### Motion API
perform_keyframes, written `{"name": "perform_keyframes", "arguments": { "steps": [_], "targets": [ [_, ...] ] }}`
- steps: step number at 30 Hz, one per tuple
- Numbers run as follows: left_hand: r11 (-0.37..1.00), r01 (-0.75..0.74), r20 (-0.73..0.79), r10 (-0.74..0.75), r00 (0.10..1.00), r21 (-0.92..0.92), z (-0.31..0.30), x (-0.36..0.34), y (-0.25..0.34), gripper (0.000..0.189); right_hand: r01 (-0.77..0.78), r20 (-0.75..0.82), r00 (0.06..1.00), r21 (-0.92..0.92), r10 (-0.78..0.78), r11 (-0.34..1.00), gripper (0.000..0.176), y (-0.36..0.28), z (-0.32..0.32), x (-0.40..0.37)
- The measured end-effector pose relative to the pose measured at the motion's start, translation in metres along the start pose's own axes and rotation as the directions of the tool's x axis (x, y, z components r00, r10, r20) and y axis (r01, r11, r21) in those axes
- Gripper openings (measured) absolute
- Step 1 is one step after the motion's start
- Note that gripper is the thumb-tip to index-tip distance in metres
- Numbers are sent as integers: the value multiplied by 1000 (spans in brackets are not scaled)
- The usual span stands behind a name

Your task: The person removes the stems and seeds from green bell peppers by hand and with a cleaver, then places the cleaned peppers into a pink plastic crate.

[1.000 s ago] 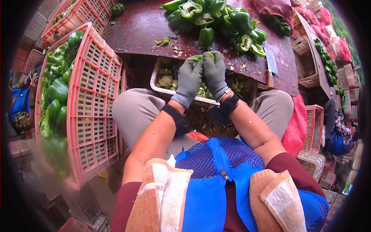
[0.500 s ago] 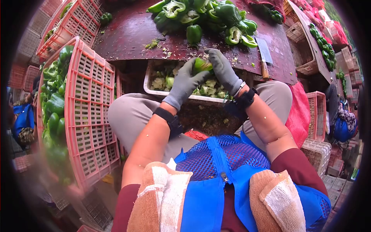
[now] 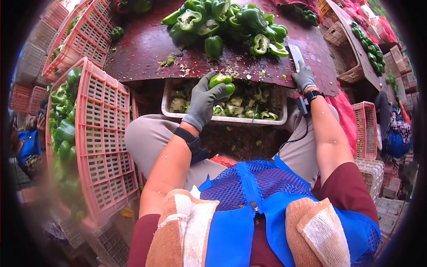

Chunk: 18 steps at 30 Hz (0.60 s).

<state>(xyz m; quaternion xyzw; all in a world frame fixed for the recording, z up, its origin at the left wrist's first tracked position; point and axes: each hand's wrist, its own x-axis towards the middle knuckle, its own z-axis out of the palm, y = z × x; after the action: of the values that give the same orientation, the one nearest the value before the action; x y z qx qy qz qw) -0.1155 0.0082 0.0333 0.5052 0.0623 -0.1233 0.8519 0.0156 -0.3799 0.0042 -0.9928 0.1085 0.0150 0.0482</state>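
My left hand (image 3: pixel 202 100), in a grey glove, is closed round a green bell pepper (image 3: pixel 221 84) above the front edge of the board. Over at the board's right side, my gloved right hand (image 3: pixel 304 78) has its fingers round the handle of a knife (image 3: pixel 295 57). The handle is hidden under the glove, while the flat blade points away from me. Beneath the pepper, a white tray (image 3: pixel 222 119) holds pale cut-out cores and scraps. A heap of green bell peppers (image 3: pixel 227 22), several cut open, lies on the dark red board (image 3: pixel 147 58).
At my left leans a pink crate (image 3: pixel 104 138) full of green peppers. Another pink crate (image 3: pixel 364 129) stands to the right beside a red mesh sack (image 3: pixel 347 118). Seeds and bits litter the board's front. Other people in blue are partly visible at both sides.
My right hand has left the pepper and moved right onto the knife handle. The pepper stays in my left hand, which has shifted slightly left and down.
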Motion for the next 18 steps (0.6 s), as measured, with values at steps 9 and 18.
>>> {"name": "perform_keyframes", "arguments": {
  "steps": [9,18],
  "targets": [
    [982,-143,19,142,990,124,8,8,-2,45,-19,-7,1000,328,23,945,62,36,-13,-3],
    [907,-323,-70,353,933,268,3,8,-13,24,110,-68,954,985,-292,131,54,-62,-73,-136]
  ]
}}
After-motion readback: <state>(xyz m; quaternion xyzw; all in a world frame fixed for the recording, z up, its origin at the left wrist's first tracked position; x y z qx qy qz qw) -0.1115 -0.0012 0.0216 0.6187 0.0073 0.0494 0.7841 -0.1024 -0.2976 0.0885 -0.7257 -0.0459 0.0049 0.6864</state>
